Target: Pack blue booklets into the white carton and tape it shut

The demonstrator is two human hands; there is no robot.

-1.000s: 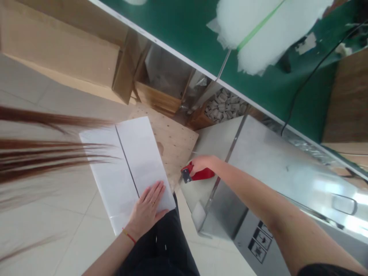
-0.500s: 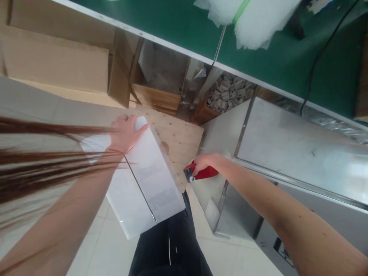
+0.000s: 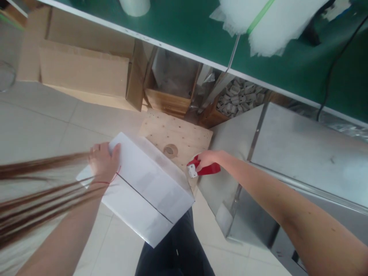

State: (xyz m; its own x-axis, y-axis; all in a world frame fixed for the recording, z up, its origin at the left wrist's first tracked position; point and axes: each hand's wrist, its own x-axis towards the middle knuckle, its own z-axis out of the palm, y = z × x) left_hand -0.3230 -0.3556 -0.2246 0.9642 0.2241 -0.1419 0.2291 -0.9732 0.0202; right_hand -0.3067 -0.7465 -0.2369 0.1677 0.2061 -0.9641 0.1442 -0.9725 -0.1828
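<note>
A white cardboard box (image 3: 155, 172) with a dark seam between its top flaps is held tilted in front of my dark-trousered legs. My left hand (image 3: 104, 160) grips its far left end, thumb on the top face and fingers over the edge. To the right of the box, my right hand (image 3: 207, 158) is closed around a red tape dispenser (image 3: 211, 169) with a pale metal-looking head. The dispenser is apart from the box. Strands of long hair cross the left side of the view and partly cover my left wrist.
Behind the box is a wooden board (image 3: 184, 132) with a tape-like ring (image 3: 170, 151) on it. Brown cartons (image 3: 83, 69) and a bin of small grey parts (image 3: 238, 97) sit under the green table (image 3: 184, 28). A metal cabinet (image 3: 301, 142) stands right.
The box has turned, its far end swinging left together with my left hand. My right hand still holds the dispenser, whose head shows at a different angle. The view has shifted left.
</note>
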